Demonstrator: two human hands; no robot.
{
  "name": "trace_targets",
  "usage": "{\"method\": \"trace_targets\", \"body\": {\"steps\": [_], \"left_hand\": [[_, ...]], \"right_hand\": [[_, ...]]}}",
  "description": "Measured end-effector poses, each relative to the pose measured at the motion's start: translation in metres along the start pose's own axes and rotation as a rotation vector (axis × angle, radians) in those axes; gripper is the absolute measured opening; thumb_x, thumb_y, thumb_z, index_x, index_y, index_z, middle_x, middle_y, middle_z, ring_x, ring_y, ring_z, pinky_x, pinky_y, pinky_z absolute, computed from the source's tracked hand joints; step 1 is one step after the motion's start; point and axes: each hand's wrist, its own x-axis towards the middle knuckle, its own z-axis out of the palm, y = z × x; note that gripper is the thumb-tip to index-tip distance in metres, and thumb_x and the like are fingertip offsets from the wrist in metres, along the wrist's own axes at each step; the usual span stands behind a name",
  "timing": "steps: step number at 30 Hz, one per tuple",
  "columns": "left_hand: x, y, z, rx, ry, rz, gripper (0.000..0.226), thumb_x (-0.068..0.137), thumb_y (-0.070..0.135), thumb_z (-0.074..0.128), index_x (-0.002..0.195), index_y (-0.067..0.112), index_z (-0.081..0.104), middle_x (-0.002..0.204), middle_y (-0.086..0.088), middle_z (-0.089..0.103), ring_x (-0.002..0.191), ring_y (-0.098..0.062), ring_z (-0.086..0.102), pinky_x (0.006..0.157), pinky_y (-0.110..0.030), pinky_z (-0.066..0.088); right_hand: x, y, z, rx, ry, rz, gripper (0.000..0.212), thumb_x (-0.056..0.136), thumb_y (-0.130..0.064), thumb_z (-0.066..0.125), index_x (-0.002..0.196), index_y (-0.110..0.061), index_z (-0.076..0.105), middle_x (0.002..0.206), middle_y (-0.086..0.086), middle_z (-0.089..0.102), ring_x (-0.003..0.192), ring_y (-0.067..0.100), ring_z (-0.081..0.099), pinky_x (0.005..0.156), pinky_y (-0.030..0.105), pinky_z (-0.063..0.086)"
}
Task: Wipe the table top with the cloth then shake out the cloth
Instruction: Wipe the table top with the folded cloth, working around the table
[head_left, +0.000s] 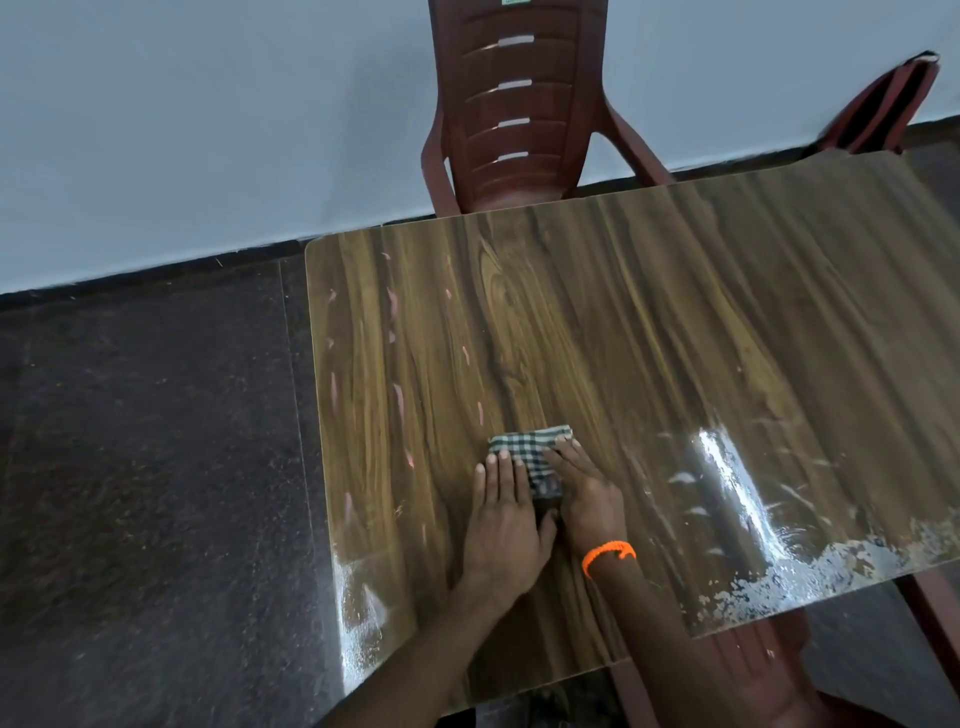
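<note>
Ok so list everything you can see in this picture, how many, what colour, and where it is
table: one, brown wood grain, centre and right, worn pale patches along its near edge
cloth: one, checked green and white, folded, on the table's near middle
chair: one, reddish brown plastic, behind the table's far edge
second chair: one, reddish brown, far right, only partly in view
floor: dark speckled stone, left
wall: pale blue grey, top
wristband: one, orange, right wrist
left hand: flat, fingers on the cloth
right hand: flat, pressing the cloth

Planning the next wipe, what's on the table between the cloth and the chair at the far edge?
Head view: only bare table between the cloth and the chair.
</note>
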Motion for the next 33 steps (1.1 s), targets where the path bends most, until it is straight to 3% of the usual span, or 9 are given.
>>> {"method": "trace_targets", "body": {"steps": [6, 12, 14, 18, 22, 24, 27, 33], "left_hand": [[0.017, -0.053, -0.016, 0.127, -0.018, -0.024, 0.08, 0.099, 0.053, 0.016, 0.157, -0.002, 0.023, 0.163, -0.025, 0.024, 0.155, -0.034, 0.013, 0.126, -0.05, 0.004], [-0.03, -0.06, 0.002, 0.055, -0.003, 0.005, 0.077, 0.102, 0.054, 0.027, 0.155, -0.002, 0.03, 0.161, -0.025, 0.029, 0.154, -0.033, 0.016, 0.124, -0.051, 0.014], [-0.036, -0.048, 0.008, 0.012, -0.032, 0.036, 0.077, 0.1, 0.054, 0.033, 0.155, -0.001, 0.03, 0.162, -0.024, 0.028, 0.155, -0.032, 0.014, 0.124, -0.052, 0.015], [-0.006, -0.027, 0.004, -0.018, -0.004, 0.098, 0.075, 0.1, 0.053, 0.037, 0.155, 0.003, 0.032, 0.163, -0.018, 0.028, 0.155, -0.028, 0.014, 0.123, -0.05, 0.011], [0.047, -0.027, -0.013, 0.022, 0.023, 0.097, 0.075, 0.099, 0.051, 0.028, 0.156, 0.002, 0.03, 0.163, -0.017, 0.028, 0.155, -0.027, 0.015, 0.125, -0.051, 0.008], [0.067, -0.04, -0.022, 0.068, 0.021, 0.075, 0.078, 0.097, 0.051, 0.02, 0.157, 0.002, 0.027, 0.164, -0.017, 0.027, 0.155, -0.028, 0.014, 0.126, -0.051, 0.006], [0.077, -0.066, -0.029, 0.11, 0.004, 0.046, 0.08, 0.096, 0.051, 0.014, 0.158, 0.002, 0.022, 0.165, -0.018, 0.023, 0.156, -0.029, 0.011, 0.126, -0.049, 0.003], [0.036, -0.086, -0.019, 0.051, 0.035, 0.041, 0.077, 0.101, 0.052, 0.027, 0.156, -0.001, 0.027, 0.162, -0.021, 0.028, 0.154, -0.031, 0.016, 0.125, -0.05, 0.015]], "right_hand": [[0.036, -0.032, 0.028, -0.032, -0.101, -0.109, 0.052, 0.076, -0.001, 0.059, 0.124, -0.02, 0.063, 0.133, -0.001, 0.057, 0.132, 0.02, 0.043, 0.099, 0.034, 0.047], [-0.006, -0.026, 0.032, -0.076, -0.186, -0.202, 0.048, 0.081, -0.017, 0.051, 0.127, -0.028, 0.058, 0.138, -0.009, 0.052, 0.135, 0.015, 0.038, 0.097, 0.03, 0.047], [-0.016, -0.013, 0.021, -0.066, -0.147, -0.186, 0.05, 0.081, -0.014, 0.043, 0.125, -0.029, 0.06, 0.137, -0.011, 0.052, 0.135, 0.011, 0.038, 0.099, 0.027, 0.046], [-0.001, 0.007, -0.003, 0.003, -0.042, -0.061, 0.055, 0.076, 0.005, 0.062, 0.119, -0.03, 0.065, 0.133, -0.012, 0.056, 0.133, 0.008, 0.041, 0.1, 0.028, 0.045], [0.052, 0.003, -0.006, 0.013, 0.024, -0.014, 0.042, 0.079, -0.002, 0.059, 0.114, -0.024, 0.069, 0.128, -0.004, 0.061, 0.128, 0.015, 0.047, 0.098, 0.034, 0.047], [0.078, -0.006, 0.0, 0.022, 0.023, -0.029, 0.04, 0.078, -0.007, 0.054, 0.112, -0.02, 0.07, 0.127, 0.0, 0.062, 0.127, 0.018, 0.049, 0.099, 0.033, 0.046], [0.099, -0.028, 0.016, 0.03, -0.012, -0.061, 0.04, 0.079, 0.001, 0.059, 0.113, -0.015, 0.07, 0.128, 0.004, 0.061, 0.128, 0.023, 0.049, 0.1, 0.035, 0.045], [0.072, -0.037, 0.031, 0.029, -0.081, -0.175, 0.051, 0.078, 0.005, 0.054, 0.119, -0.022, 0.065, 0.132, -0.003, 0.058, 0.132, 0.017, 0.043, 0.1, 0.03, 0.044]]}}
